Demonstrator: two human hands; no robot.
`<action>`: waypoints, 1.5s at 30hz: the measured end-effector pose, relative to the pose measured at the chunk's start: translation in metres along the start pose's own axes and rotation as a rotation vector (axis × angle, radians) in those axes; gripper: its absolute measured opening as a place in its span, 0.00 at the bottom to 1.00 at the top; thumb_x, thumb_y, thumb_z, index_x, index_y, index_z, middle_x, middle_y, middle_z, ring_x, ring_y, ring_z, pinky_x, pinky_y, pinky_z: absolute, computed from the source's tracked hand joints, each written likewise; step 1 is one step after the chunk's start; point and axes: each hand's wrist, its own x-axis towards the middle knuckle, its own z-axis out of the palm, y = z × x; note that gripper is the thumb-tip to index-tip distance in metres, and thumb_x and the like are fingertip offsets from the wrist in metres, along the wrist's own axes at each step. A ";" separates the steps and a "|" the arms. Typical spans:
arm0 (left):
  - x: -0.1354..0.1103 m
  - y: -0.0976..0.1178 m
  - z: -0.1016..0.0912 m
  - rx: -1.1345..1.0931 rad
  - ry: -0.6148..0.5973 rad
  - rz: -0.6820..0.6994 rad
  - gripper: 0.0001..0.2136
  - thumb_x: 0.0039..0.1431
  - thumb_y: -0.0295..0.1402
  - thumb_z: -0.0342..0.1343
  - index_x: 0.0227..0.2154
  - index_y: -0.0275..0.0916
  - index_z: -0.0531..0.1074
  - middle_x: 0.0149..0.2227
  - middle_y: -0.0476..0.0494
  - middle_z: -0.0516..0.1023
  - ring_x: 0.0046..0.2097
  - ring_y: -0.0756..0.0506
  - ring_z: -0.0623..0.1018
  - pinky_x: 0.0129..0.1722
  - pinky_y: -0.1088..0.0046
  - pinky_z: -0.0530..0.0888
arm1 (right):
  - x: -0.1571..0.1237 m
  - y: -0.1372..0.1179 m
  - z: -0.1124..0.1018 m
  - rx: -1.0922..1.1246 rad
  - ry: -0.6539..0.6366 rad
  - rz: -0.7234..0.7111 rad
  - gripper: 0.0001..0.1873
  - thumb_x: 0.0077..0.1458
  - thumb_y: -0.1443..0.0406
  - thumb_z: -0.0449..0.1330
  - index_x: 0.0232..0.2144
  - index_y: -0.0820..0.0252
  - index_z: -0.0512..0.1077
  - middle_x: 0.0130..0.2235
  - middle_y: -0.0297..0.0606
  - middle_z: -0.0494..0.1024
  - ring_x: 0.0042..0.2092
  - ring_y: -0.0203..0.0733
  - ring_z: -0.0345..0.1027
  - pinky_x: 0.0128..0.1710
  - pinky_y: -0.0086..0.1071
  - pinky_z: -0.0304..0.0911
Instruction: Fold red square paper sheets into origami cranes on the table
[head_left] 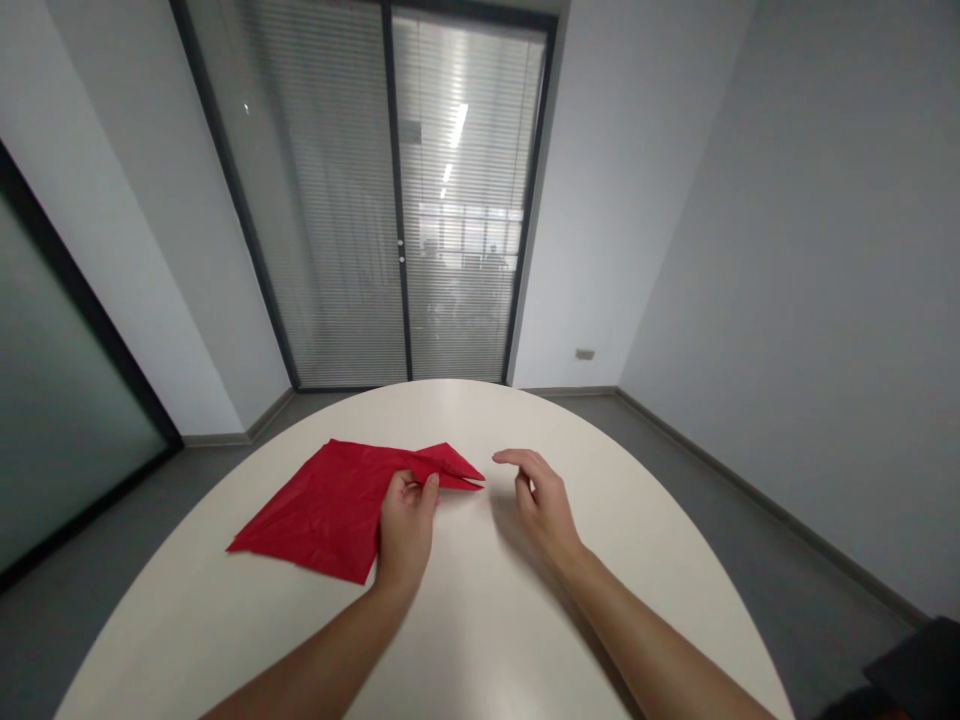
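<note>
A red sheet point(330, 505), partly folded with a pointed flap at its right end, lies on the white round table point(480, 620). My left hand point(405, 525) rests on the sheet's right edge, thumb and fingers pinched on the folded flap. My right hand point(541, 495) hovers just right of the flap's tip, fingers loosely curled and apart, holding nothing.
The table's far edge curves in front of a glass door with blinds point(397, 200). Grey floor and plain walls surround the table. A dark object point(919, 665) shows at the bottom right corner.
</note>
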 end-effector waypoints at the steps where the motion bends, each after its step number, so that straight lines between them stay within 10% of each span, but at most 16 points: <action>1: -0.002 0.001 0.001 0.029 -0.018 0.035 0.12 0.56 0.41 0.62 0.33 0.41 0.66 0.30 0.50 0.75 0.34 0.46 0.77 0.36 0.71 0.75 | -0.001 -0.006 0.000 -0.024 -0.006 0.008 0.20 0.55 0.73 0.52 0.44 0.51 0.77 0.45 0.39 0.80 0.48 0.48 0.72 0.52 0.45 0.66; 13: -0.020 0.010 0.012 0.049 -0.312 0.039 0.11 0.61 0.40 0.58 0.41 0.39 0.74 0.43 0.40 0.81 0.45 0.42 0.80 0.47 0.66 0.75 | -0.010 -0.010 0.018 0.080 -0.053 0.131 0.06 0.64 0.64 0.54 0.38 0.54 0.72 0.37 0.37 0.79 0.39 0.43 0.71 0.43 0.36 0.66; 26: -0.020 0.003 0.010 0.028 -0.286 0.026 0.12 0.65 0.43 0.54 0.38 0.39 0.72 0.39 0.43 0.79 0.41 0.44 0.79 0.44 0.68 0.74 | -0.009 -0.014 0.016 0.031 -0.160 0.081 0.14 0.58 0.65 0.62 0.48 0.51 0.75 0.45 0.38 0.80 0.43 0.45 0.73 0.46 0.39 0.67; 45: -0.015 0.000 0.002 0.039 -0.168 -0.056 0.23 0.63 0.50 0.53 0.48 0.36 0.75 0.48 0.34 0.80 0.42 0.41 0.82 0.38 0.67 0.79 | 0.000 -0.017 0.002 -0.141 0.086 -0.102 0.06 0.64 0.65 0.57 0.38 0.54 0.76 0.39 0.41 0.78 0.42 0.46 0.72 0.43 0.41 0.70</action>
